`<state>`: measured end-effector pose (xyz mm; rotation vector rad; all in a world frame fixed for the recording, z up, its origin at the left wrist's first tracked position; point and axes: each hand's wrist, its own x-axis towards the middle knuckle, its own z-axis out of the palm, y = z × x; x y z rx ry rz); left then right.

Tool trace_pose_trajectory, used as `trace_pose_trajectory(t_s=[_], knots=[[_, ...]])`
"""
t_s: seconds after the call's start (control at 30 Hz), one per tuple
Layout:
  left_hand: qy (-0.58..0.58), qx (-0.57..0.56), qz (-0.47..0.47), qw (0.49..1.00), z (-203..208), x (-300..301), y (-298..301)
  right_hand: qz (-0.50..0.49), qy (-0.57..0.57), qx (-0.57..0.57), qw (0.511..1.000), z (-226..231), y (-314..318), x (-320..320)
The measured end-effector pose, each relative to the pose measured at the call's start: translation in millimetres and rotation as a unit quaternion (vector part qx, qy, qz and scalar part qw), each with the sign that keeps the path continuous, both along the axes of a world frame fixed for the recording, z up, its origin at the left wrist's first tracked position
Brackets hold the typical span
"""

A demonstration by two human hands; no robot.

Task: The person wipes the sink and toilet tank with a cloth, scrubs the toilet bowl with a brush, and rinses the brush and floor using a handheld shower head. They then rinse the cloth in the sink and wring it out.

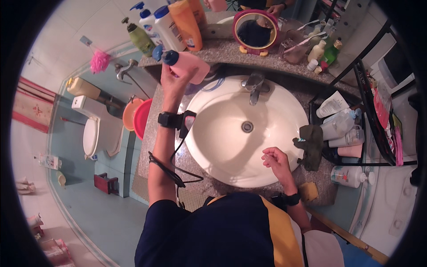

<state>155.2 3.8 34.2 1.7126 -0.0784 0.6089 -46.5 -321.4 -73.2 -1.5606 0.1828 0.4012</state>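
My left hand (172, 85) is closed round a pink pump bottle (194, 69) with a dark blue pump head, raised and tilted at the sink's far left. A black strap with a small device and a cable circles that wrist. Over the front right part of the white oval sink (209, 151), my right hand (276, 161) hangs with loosely curled fingers and nothing in them. The chrome faucet (255, 86) stands at the sink's far rim. Beside my right hand, a dark green cloth (312, 147) drapes over the counter next to the sink.
Several bottles (171, 29) and a round red-framed mirror (255, 30) line the back ledge. A black rack (362, 89) borders the right side, with tubes and bottles near it. A yellow sponge (308, 192) lies at the front right. A toilet (95, 129) and red basin (143, 119) are left.
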Motion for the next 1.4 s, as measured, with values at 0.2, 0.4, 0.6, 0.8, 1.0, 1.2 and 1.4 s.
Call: trace_pose_trajectory(t_s=[0.2,0.4,0.6,0.8,1.0,1.2,1.4], knots=[[0.008,0.094,0.033,0.995,9,69,-46,-0.037,0.003,0.012,0.999,-6,-26,0],[0.021,0.196,0.065,0.978,-8,115,-58,-0.066,-0.015,0.029,0.997,-6,-41,9],[-0.012,0.178,-0.023,0.984,-29,156,-42,-0.108,-0.055,0.026,0.992,-12,-48,25],[0.013,0.247,0.04,0.968,-30,181,-36,-0.207,-0.13,-0.148,0.958,0,-70,12],[-0.042,0.159,-0.09,0.982,-16,58,-54,-0.31,-0.119,-0.526,0.783,-5,-118,-8],[0.087,0.128,-0.218,0.964,-32,-75,-71,-0.295,-0.043,-0.518,0.801,-23,-128,2],[0.317,-0.024,-0.439,0.84,-91,-165,-126,-0.333,-0.289,-0.347,0.828,28,-71,-26]])
